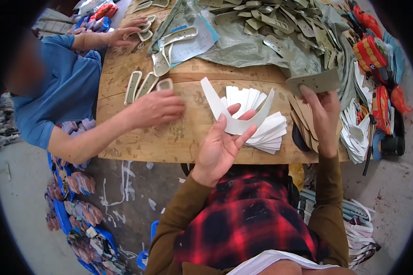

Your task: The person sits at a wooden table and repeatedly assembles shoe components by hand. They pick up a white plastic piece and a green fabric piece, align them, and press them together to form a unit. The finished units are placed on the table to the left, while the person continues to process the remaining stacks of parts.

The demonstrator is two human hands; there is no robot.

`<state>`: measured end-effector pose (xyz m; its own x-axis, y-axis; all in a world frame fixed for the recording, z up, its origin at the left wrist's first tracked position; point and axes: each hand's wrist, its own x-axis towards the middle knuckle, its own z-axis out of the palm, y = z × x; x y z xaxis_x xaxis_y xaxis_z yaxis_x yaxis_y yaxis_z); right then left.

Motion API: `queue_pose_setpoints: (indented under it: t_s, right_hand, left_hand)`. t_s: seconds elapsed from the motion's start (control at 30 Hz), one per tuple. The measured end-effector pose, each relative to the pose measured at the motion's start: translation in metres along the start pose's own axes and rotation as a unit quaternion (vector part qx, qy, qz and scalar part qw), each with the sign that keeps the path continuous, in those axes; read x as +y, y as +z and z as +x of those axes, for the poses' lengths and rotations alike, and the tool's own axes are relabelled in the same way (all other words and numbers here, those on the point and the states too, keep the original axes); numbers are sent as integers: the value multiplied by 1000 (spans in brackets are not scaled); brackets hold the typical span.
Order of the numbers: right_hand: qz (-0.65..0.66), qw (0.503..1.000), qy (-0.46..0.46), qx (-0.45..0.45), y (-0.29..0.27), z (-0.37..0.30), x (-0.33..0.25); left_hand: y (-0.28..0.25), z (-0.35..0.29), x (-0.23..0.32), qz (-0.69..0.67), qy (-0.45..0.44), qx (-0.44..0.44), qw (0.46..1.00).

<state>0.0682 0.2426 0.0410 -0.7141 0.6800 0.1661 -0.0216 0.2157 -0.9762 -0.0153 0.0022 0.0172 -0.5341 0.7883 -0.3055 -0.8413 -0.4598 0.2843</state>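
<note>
My left hand (220, 149), palm up, holds a white U-shaped strip (236, 127) between thumb and fingers, its two ends pointing away from me. To the right, my right hand (325, 112) grips a flat grey-green insole board (320, 81) with small holes, raised above the table. Just beyond and beside my left hand, more white strips (270, 132) lie fanned out in overlapping stacks. Under my right hand are several brown flat pieces (303, 119) and a dark rounded one (300, 139).
A large heap of insole boards (280, 20) rests on a grey-green sheet (234, 50). At left, a co-worker in blue handles white-edged insole boards (133, 87); their blurred hand (160, 107) is close to mine. Red packages (369, 52) and white pieces (355, 128) crowd the right side.
</note>
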Motion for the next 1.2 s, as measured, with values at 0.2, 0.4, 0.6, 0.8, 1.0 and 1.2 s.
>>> queue_pose_setpoints:
  t_s: [0.2, 0.4, 0.6, 0.8, 1.0, 1.2]
  right_hand:
    - [-141, 935, -188, -267, 26, -40, -36]
    - [-113, 941, -163, -275, 34, -45, -30]
    - [-112, 942, -150, -277, 33, -50, -25]
    - [-128, 943, -168, -256, 35, -53, -21]
    - [-159, 935, -207, -239, 35, -56, -19]
    - [-111, 937, -265, -199, 40, -65, -9]
  left_hand:
    - [10, 0, -15, 39, -38, -7, 999]
    - [5, -2, -20, 46, -53, 10, 997]
    - [6, -3, -23, 55, -52, 9, 997]
    - [5, -3, -24, 62, -45, 4, 997]
    - [7, -4, -26, 86, -36, 7, 996]
    - [13, -6, -18, 89, -19, -19, 996]
